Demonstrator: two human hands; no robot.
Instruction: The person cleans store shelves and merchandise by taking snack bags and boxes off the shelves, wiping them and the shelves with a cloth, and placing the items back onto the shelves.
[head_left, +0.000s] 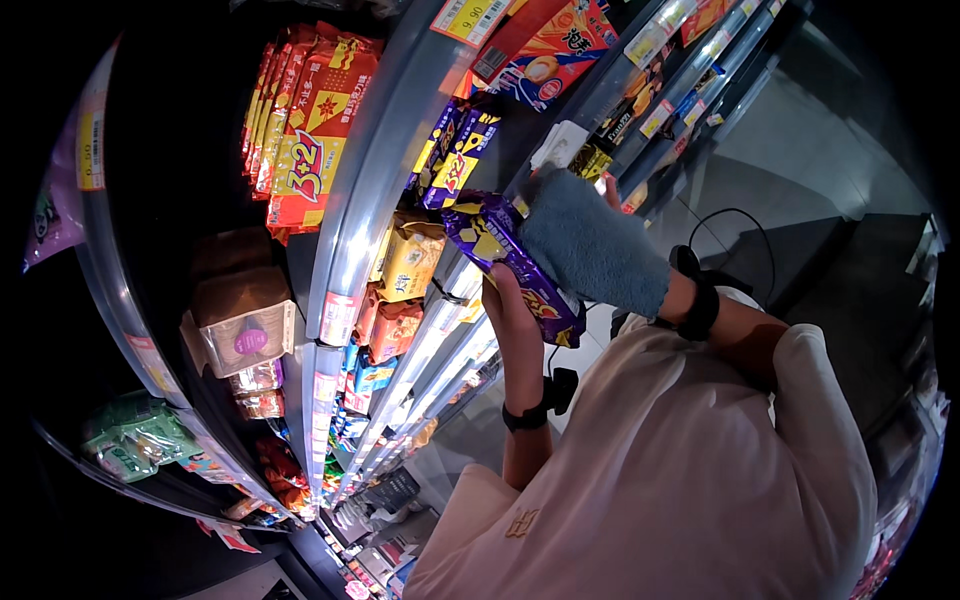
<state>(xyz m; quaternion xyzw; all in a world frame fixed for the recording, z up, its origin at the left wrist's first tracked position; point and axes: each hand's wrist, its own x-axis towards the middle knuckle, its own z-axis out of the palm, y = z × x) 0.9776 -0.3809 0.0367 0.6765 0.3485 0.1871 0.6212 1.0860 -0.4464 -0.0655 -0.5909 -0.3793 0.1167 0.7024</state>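
My left hand (517, 311) grips a purple and yellow "3+2" biscuit packet (499, 244), its thumb on the near face. A grey-blue cloth (592, 244) covers most of my right hand (613, 193) and lies against the packet's right side. One bare fingertip shows beyond the cloth; the other fingers are hidden. Just past the held packet, more purple biscuit packets (459, 161) stand on the shelf. Yellow packets (412, 259) and orange packets (396, 326) sit beside them.
Shelf edges with price tags (339, 319) run along the left. Red biscuit packets (322, 135) and an open cardboard box (244, 330) stand on a shelf there. More shelves (656, 120) lie at the upper right. A black cable (731, 210) crosses the tiled floor.
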